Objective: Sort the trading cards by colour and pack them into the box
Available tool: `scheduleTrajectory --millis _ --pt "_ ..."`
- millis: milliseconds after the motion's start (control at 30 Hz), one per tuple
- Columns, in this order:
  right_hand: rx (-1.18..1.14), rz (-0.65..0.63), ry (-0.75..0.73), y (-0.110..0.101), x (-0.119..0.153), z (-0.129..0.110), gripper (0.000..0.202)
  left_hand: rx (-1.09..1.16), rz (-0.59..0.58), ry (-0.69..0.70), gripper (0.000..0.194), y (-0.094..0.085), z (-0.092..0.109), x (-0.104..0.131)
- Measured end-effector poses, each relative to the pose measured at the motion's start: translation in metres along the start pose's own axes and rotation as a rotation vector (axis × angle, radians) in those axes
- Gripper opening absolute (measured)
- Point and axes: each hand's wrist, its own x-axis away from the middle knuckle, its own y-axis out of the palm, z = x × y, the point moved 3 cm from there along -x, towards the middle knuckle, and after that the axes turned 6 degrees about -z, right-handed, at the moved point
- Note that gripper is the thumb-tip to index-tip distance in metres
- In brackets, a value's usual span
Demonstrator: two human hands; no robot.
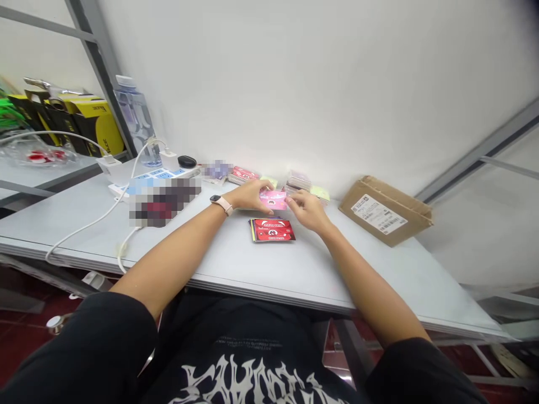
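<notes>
At left on the desk point(236, 264) — water bottle point(137, 120), power strip point(162, 174), black case point(187, 161); beyond, yellow-and-black boxes point(103, 123); at right — labelled cardboard box point(385, 210).

2 bare forearms point(177, 252) reach forward, converging. Left hand point(249, 195) curved in a wide grip; right hand point(309, 209) pinching.

A pink card point(275, 200); a red card point(273, 230) printed in white and black; a grey surface point(227, 255); a brown box point(386, 211) with a white label point(378, 214); a black shirt point(252, 331) with jagged white lettering point(246, 380).
</notes>
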Motion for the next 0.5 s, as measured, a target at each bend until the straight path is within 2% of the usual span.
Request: scheduleTrajectory --millis 267,500 --pt "-0.178 -0.181 -0.081 0.011 0.004 -0.011 0.036 -0.013 -0.012 0.031 0.076 0.002 0.004 -0.001" --pt "-0.099 -0.289 -0.103 0.015 0.005 -0.014 0.038 0.002 -0.006 0.087 0.067 0.007 0.004 -0.003"
